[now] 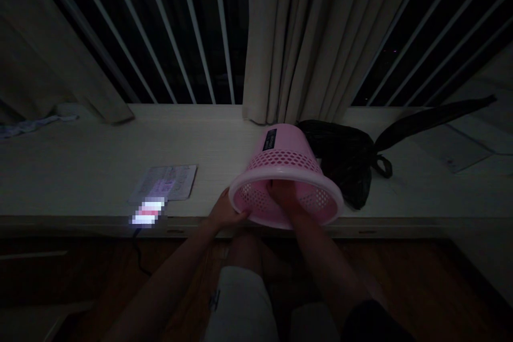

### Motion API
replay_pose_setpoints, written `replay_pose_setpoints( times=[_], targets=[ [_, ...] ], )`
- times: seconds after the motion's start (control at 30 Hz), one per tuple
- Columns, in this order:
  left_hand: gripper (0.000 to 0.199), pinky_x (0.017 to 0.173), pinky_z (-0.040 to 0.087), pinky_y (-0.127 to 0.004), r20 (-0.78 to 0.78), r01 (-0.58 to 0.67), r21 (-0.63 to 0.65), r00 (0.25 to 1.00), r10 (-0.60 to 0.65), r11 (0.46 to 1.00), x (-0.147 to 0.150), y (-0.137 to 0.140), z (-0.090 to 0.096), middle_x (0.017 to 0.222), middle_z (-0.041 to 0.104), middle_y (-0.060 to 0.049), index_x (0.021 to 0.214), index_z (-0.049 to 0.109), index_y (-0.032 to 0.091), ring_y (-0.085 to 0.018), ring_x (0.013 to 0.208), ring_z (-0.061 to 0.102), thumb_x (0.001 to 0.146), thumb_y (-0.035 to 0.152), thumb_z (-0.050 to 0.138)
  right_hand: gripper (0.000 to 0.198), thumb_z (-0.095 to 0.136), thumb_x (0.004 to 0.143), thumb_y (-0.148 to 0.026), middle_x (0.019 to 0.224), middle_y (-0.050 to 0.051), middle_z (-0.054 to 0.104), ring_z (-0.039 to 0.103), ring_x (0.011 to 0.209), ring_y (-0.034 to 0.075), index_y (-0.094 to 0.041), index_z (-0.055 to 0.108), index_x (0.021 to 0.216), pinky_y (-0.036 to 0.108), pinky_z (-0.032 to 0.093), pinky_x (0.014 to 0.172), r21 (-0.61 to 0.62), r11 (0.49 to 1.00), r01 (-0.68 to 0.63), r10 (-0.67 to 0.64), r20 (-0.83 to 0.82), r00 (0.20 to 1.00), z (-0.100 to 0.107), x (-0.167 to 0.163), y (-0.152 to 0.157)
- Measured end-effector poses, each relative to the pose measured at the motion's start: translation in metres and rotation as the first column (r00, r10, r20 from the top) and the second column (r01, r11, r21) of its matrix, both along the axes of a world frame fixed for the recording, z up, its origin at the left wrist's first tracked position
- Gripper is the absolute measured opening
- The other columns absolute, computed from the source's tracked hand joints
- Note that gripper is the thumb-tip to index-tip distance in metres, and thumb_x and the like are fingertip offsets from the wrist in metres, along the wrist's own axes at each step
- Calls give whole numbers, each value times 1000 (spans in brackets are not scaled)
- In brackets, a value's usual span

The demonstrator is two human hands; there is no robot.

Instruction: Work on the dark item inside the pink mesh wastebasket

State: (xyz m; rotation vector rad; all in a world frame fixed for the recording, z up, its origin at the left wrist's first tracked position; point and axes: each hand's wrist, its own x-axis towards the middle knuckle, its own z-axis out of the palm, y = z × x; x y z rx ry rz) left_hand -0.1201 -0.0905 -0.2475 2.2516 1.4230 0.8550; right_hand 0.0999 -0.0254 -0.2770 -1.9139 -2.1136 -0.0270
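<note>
Here, the pink basket (285, 172) surrounds the right fingers (274, 188).

Head-worn view, angled forward and down

- basket (286, 159): pink; rim (286, 172) paler pink; honeycomb-type hole pattern in a band nr rim
- label (270, 139) on it: blk w/ lighter marks, too dim to read
- plastic bag (348, 155): blk, slight sheen
- curtain (304, 37), mid: beige-grey, plain, vert. folds
- bars (192, 26): pale grey, stripe-like vs. near-blk window
- sill (92, 165): off-wht, faint streaks
- printed sheet (166, 181): greyish wht, dark lines, purplish tint
- pixelated patch (148, 211): bright wht-lilac, pinkish-red centre
- cord (139, 251): blk
- shorts (240, 299): lt grey, sm. dark motif
- sleeve (372, 320): blk
- floor (401, 272): reddish-brn
</note>
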Motion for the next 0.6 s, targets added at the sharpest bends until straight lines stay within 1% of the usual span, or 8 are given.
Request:
replay_pose_setpoints(
  times=[0.1,0.17,0.27,0.33,0.4,0.47,0.6],
  targets=[
    [56,99,46,-47,29,17,-30,999,-16,999,1,0,-9,114,68,-15,112,63,16,-34,113,59,65,46,68,46,38,93,-33,122,19,62,55,116,32,-8,61,125,43,33,106,10,1000,-10,10,2,1000,5,-2,-1],
    [62,100,46,-47,85,20,-61,996,-15,998,1,0,-13,115,67,-16,114,61,15,-34,114,58,62,47,71,47,39,92,-32,124,19,61,53,118,31,-8,60,126,43,32,107,15,1000,-27,27,7,1000,6,-2,0],
    [74,101,45,-47,184,36,-103,983,-17,994,1,0,-16,118,65,-17,119,57,13,-33,114,58,55,47,76,48,37,93,-32,127,20,59,52,120,33,-7,59,127,45,29,109,12,999,-43,42,29,999,3,-3,4],
    [78,101,46,-47,229,61,-115,973,-33,992,2,0,-19,119,64,-17,121,55,13,-32,113,59,53,45,78,50,36,94,-33,130,21,57,49,122,35,-6,58,129,48,27,110,20,999,-46,45,43,998,-2,-3,8],
    [77,99,47,-46,243,76,-110,969,-47,991,3,2,-22,118,65,-16,120,55,14,-31,111,60,53,43,78,51,37,94,-35,134,20,54,46,126,35,-7,55,132,49,25,111,32,998,-60,59,40,997,-7,-2,13],
    [74,99,48,-46,232,64,-103,972,-39,993,5,3,-26,116,65,-16,119,55,14,-32,110,61,53,41,78,51,38,94,-36,136,19,52,43,129,35,-8,53,134,50,23,112,31,995,-91,90,35,995,-13,0,18],
    [73,99,46,-48,218,46,-128,976,-17,991,8,4,-34,115,65,-17,117,56,12,-34,114,58,54,43,77,52,37,95,-39,138,18,51,40,132,34,-9,52,135,51,21,113,16,992,-122,122,19,992,-24,3,26]
  ],
)
